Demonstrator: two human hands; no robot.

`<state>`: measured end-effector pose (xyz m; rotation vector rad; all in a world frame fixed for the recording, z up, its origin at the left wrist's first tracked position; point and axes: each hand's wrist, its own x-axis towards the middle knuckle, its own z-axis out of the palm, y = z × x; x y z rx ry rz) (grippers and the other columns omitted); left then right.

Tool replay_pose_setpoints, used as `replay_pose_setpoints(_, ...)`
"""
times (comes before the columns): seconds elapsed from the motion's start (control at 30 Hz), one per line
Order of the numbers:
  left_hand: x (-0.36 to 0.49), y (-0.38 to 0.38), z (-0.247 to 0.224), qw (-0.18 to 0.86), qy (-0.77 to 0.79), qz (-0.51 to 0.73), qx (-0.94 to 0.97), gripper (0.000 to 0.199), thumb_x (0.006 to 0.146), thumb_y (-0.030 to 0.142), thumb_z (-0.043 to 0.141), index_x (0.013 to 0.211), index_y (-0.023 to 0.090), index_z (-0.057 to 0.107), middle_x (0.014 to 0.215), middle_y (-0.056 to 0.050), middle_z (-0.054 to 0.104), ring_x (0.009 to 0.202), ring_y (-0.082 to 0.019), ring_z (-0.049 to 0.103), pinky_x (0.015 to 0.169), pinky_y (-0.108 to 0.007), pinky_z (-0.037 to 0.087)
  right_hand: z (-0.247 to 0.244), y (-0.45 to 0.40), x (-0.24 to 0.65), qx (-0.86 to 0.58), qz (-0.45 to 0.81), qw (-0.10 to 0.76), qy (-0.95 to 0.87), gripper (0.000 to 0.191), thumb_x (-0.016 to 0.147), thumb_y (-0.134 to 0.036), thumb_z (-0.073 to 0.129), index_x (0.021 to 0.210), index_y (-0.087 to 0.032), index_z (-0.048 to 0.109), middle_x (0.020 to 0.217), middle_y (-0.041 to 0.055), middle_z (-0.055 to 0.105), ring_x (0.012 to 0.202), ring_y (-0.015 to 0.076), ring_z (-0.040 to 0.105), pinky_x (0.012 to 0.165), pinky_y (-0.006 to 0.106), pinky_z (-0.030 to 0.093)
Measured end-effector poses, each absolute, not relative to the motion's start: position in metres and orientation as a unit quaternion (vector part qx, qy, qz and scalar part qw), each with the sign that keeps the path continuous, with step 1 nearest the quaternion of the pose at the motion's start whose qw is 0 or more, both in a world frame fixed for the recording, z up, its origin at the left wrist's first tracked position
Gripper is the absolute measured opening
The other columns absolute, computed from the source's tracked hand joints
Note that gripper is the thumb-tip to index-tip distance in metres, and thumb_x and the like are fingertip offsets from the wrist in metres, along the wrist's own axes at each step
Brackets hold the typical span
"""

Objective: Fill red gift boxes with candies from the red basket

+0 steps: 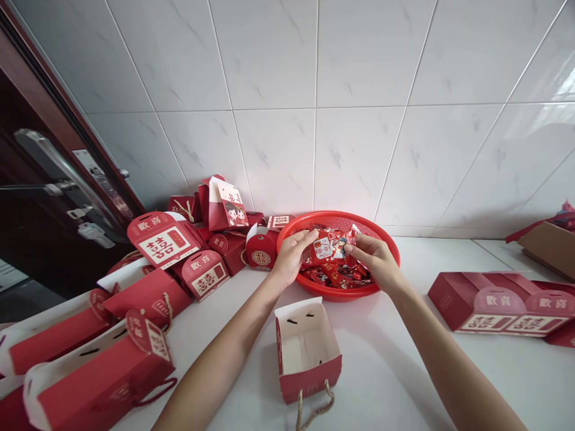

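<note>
Between my two hands a red printed candy packet (330, 246) is stretched out above the red plastic basket (291, 224). My left hand (294, 254) pinches its left end, and my right hand (374, 256) grips the right end. Below the packet, several red-wrapped candies (341, 276) lie in the basket. Nearer to me, between my forearms, an open red gift box (309, 344) shows its pale inside, with a twisted rope handle (317, 410) hanging at its front.
At the left, several red gift boxes (168, 242) are piled against the tiled wall (274, 161); open long boxes (103, 371) lie closer. More closed boxes (498, 302) stand at the right, near a brown cardboard piece (545, 248). A dark door with a metal handle (67, 173) is at far left.
</note>
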<state>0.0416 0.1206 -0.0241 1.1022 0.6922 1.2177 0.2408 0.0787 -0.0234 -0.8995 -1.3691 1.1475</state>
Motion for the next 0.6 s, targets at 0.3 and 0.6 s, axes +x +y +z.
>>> replay_pose_setpoints(0.3, 0.0445, 0.1194, -0.0263, 0.614, 0.293, 0.514, 0.523, 0.045, 0.062, 0.055, 0.093, 0.078, 0.017, 0.078, 0.077, -0.001, 0.075, 0.078, -0.017, 0.066, 0.079, -0.031, 0.053, -0.0218, 0.0779, 0.2390, -0.378, 0.479, 0.533, -0.586, 0.041, 0.080, -0.060, 0.080, 0.087, -0.021, 0.072, 0.081, 0.0040, 0.072, 0.076, 0.0207, 0.068, 0.070, 0.033, 0.057)
replay_pose_setpoints(0.6, 0.0447, 0.1191, -0.0262, 0.622, 0.274, 0.542, 0.494, 0.043, 0.058, 0.051, 0.096, 0.069, 0.016, 0.075, 0.072, 0.000, 0.073, 0.068, -0.012, 0.063, 0.072, -0.026, 0.052, -0.0244, 0.0777, 0.2412, -0.350, 0.502, 0.508, -0.606, 0.045, 0.084, -0.058, 0.078, 0.070, -0.022, 0.055, 0.067, -0.0007, 0.062, 0.062, 0.0139, 0.056, 0.059, 0.027, 0.049)
